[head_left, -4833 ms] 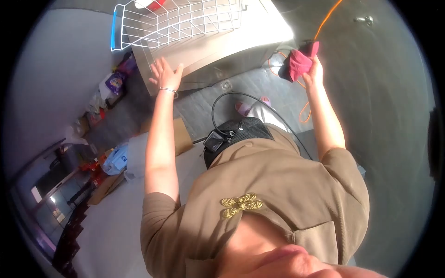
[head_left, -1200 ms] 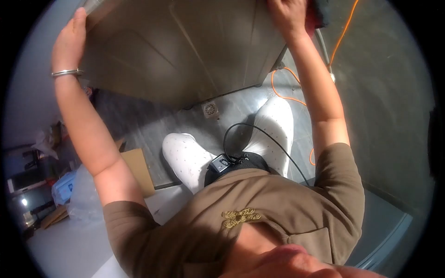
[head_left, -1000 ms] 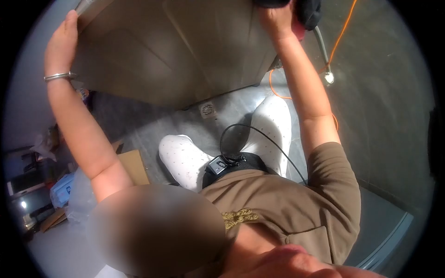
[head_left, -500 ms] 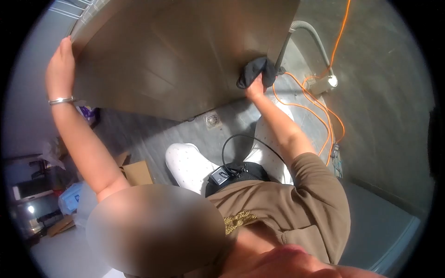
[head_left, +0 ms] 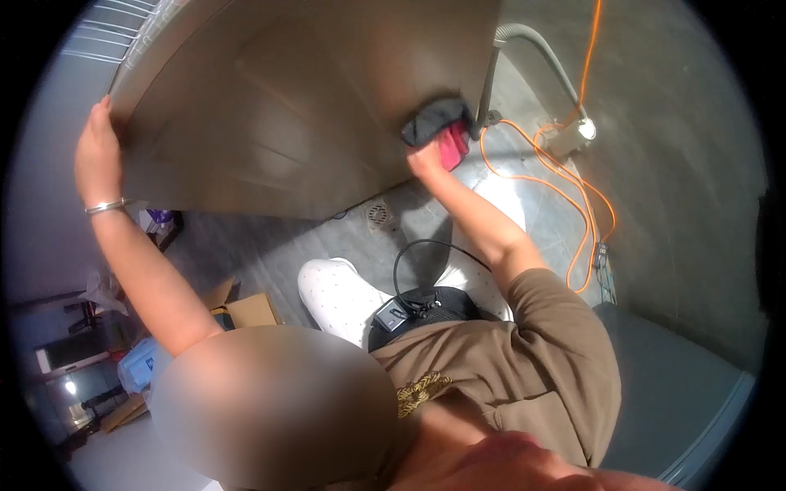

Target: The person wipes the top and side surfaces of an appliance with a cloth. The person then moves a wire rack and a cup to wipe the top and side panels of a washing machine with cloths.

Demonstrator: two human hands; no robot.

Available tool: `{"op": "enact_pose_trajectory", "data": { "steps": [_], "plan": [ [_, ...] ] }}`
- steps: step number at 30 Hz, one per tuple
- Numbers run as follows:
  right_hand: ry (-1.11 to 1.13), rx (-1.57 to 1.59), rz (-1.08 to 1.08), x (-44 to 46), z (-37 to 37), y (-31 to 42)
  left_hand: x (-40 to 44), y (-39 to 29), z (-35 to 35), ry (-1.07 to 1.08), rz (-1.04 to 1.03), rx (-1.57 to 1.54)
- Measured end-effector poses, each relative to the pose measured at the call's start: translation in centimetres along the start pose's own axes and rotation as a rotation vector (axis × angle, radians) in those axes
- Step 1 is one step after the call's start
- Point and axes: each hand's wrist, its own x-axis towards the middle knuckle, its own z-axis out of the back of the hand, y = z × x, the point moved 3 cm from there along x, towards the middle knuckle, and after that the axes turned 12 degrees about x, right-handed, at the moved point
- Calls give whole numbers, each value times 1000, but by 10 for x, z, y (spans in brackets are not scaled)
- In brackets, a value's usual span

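Note:
My left hand [head_left: 98, 159], a metal bracelet at its wrist, grips the left edge of a large grey-brown metal appliance [head_left: 270, 106]; part of its fingers is hidden. My right hand [head_left: 425, 157] is closed on a cloth [head_left: 434, 120], dark grey on one side and dark pink on the other. The cloth lies against the appliance's side near its lower right corner.
White wire rack [head_left: 102, 33] at the top left. A grey hose [head_left: 547, 51] and looped orange cable [head_left: 588, 209] lie right of the appliance. Floor drain [head_left: 377, 214] before my feet; cardboard box [head_left: 252, 310] and blue package [head_left: 137, 365] on the left.
My right hand with the cloth has moved down from the appliance's upper right to its lower right side. My left hand has shifted slightly down. More of the wire rack and hose shows.

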Motion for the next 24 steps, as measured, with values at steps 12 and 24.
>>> {"op": "enact_pose_trajectory", "data": {
  "steps": [12,24],
  "plan": [
    [-181,12,420,117,73,155,1,10,0,18,-13,-14],
    [-670,1025,-913,24,31,16,2,13,-6,23,-60,-16]
  ]
}}
